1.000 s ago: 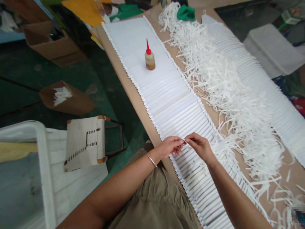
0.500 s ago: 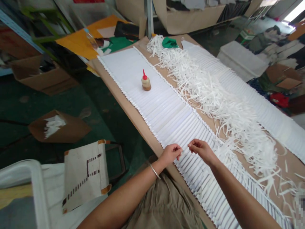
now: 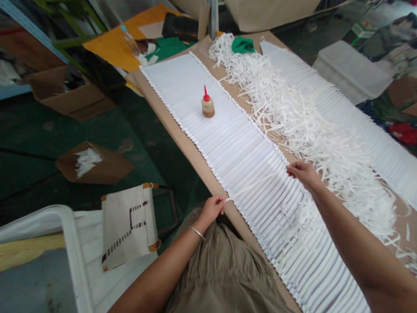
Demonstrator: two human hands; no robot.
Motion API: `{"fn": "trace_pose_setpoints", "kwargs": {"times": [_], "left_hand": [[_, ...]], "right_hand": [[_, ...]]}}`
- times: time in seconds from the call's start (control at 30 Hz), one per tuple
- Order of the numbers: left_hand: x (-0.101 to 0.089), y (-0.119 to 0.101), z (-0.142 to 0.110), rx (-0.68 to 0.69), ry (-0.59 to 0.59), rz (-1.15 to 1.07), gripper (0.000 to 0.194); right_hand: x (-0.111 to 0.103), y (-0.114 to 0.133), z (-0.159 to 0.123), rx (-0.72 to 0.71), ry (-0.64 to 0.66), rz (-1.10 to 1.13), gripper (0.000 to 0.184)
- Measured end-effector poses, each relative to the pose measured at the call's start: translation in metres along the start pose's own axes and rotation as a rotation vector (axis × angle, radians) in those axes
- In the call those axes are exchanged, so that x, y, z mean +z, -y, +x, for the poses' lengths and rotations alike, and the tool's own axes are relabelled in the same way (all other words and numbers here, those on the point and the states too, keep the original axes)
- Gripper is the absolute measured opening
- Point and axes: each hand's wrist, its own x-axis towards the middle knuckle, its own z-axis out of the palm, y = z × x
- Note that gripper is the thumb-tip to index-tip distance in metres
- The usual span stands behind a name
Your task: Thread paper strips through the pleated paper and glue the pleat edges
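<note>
A thin white strip is stretched between my two hands, over a long row of overlapping white pieces. My left hand, with a bracelet at the wrist, pinches one end at the near edge of the table. At the row's far side, my right hand is closed on the other end. A small glue bottle with a red pointed cap stands upright on the row. Beyond the row lies a long heap of loose white strips.
Another row of white layered pieces runs along the table's far side. A green cloth lies on the heap's end. On the left are a stool, a cardboard box and a white plastic chair.
My hands have moved apart, the left toward the near table edge and the right toward the heap. The white strip now shows pulled out between them. The view has shifted slightly.
</note>
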Motion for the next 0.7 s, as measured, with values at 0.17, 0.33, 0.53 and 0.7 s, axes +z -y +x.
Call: {"fn": "trace_pose_setpoints", "kwargs": {"times": [0.17, 0.33, 0.53, 0.7], "left_hand": [[0.014, -0.005, 0.014, 0.035, -0.142, 0.043, 0.018], [0.042, -0.058, 0.02, 0.258, -0.26, 0.106, 0.015], [0.097, -0.135, 0.018, 0.456, 0.148, -0.18, 0.037], [0.074, -0.086, 0.021, 0.198, 0.07, -0.163, 0.022]], "right_hand": [[0.0, 0.007, 0.048, -0.021, 0.082, -0.009, 0.052], [0.002, 0.036, 0.045, -0.16, 0.319, -0.162, 0.053], [0.02, 0.077, -0.018, -0.235, 0.603, -0.141, 0.049], [-0.009, 0.053, 0.008, -0.2, 0.343, -0.099, 0.044]]}}
